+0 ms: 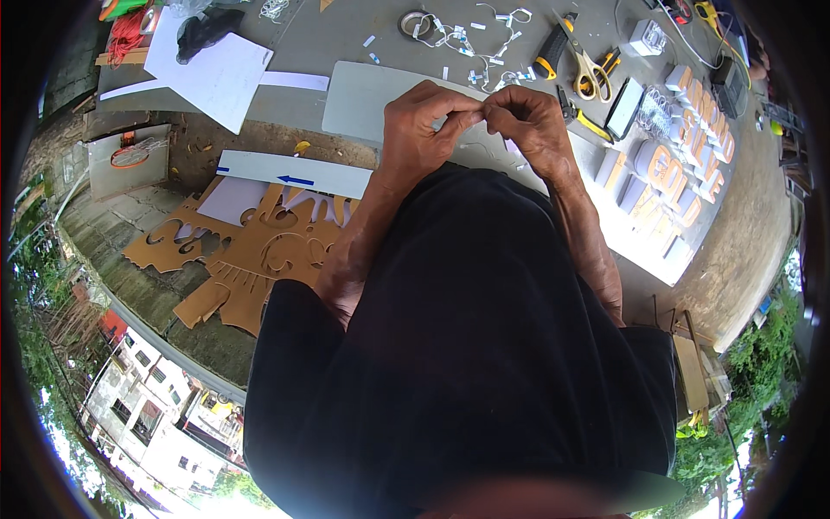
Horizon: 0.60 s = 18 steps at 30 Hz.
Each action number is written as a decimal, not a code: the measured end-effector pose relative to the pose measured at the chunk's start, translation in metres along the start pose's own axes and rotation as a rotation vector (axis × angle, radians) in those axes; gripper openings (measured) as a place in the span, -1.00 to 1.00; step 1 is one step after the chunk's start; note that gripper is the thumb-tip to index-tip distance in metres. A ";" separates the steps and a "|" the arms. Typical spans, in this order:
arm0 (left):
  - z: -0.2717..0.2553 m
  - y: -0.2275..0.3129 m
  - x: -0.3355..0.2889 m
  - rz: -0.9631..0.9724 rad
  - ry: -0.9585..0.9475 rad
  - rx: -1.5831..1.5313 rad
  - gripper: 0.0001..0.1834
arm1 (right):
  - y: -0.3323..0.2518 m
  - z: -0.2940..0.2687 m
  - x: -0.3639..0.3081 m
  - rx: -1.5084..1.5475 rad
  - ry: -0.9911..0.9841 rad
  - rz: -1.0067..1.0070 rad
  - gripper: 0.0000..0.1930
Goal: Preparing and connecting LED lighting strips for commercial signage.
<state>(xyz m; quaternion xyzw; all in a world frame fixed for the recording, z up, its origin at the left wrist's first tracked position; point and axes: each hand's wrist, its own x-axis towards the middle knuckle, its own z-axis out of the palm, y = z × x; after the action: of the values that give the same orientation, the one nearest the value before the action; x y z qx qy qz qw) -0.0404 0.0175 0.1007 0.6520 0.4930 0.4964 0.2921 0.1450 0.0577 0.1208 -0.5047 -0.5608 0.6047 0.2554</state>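
Observation:
My left hand (424, 125) and my right hand (529, 130) meet fingertip to fingertip above the table's near edge. Both are closed in a pinch; what lies between the fingers is too small to make out. A pale grey sheet (359, 95) lies flat beneath and left of them. Just beyond the hands, a tangle of thin white wire with small light modules (458, 39) spreads over the table, beside a roll of tape (417, 25). Near my right hand are yellow-handled pliers (588, 124) and scissors (592, 80).
Utility knives (551, 54), a phone (624, 110) and a coil of wire (654, 112) lie at the right. Raised block letters (670, 173) stand on a white board. White sheets (207, 73) and a black bag (207, 35) are far left; cut brown boards (277, 246) lie below.

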 end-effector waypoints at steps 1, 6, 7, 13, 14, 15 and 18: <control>-0.001 0.001 0.001 0.000 0.000 0.000 -0.89 | 0.000 -0.002 0.001 -0.003 -0.023 0.014 -0.86; -0.002 0.000 0.003 -0.073 -0.076 0.019 -0.94 | -0.005 -0.002 0.000 -0.007 -0.044 0.032 -0.85; -0.002 0.001 0.004 -0.070 -0.078 0.018 -0.94 | -0.004 -0.001 0.000 0.021 -0.033 0.011 -0.86; -0.009 -0.007 -0.001 -0.418 -0.030 -0.513 -0.91 | -0.005 -0.005 -0.005 0.074 0.010 -0.036 -0.87; -0.013 -0.005 0.001 -0.449 -0.048 -0.503 -0.88 | -0.006 -0.006 -0.006 0.075 0.003 -0.027 -0.87; -0.015 -0.005 0.001 -0.481 -0.065 -0.494 -0.86 | -0.009 -0.006 -0.007 0.075 0.001 -0.026 -0.87; -0.014 -0.005 -0.001 -0.465 -0.088 -0.564 -0.79 | -0.013 -0.005 -0.008 0.072 -0.007 -0.006 -0.87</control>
<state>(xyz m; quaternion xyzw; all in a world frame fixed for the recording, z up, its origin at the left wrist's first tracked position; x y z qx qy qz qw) -0.0556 0.0168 0.1011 0.4369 0.4589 0.5047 0.5865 0.1489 0.0554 0.1360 -0.4915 -0.5409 0.6255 0.2731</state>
